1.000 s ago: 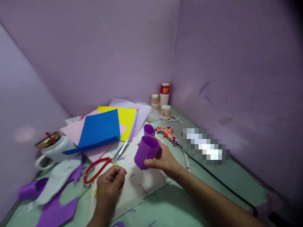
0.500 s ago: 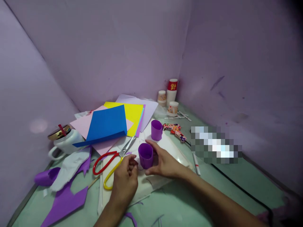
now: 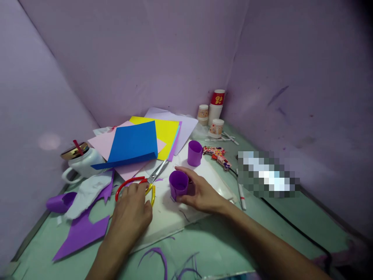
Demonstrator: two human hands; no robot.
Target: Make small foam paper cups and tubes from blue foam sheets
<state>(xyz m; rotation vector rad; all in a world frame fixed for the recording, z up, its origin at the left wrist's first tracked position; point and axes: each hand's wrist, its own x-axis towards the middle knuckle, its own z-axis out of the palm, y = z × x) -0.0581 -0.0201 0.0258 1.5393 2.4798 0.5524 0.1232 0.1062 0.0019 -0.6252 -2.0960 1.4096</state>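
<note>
My right hand [image 3: 202,190] has its thumb and fingers closed around a short purple paper tube [image 3: 178,183], which stands upright with its top rim facing me. To its left, my left hand [image 3: 132,208] is bent over the handles of the scissors [image 3: 154,175], one red and one yellow; its fingertips are mostly hidden. The blades lie slightly apart and point away towards the coloured sheets. Behind the held tube stands a second purple paper tube [image 3: 195,153]. Both rest over a white pad of sheets [image 3: 163,217].
Blue, yellow and pink sheets [image 3: 134,140] lie piled at the back left, beside a white mug [image 3: 84,163]. Purple offcuts [image 3: 83,237] are at left. A patterned glue gun [image 3: 218,153] with a black cord lies at right, near paper cups [image 3: 216,128] and a blurred-out object [image 3: 266,175].
My left hand has moved left, from beside the purple tube onto the scissors' handles. My right hand has stayed at the tube, which now leans slightly towards me. The view has tilted down a little.
</note>
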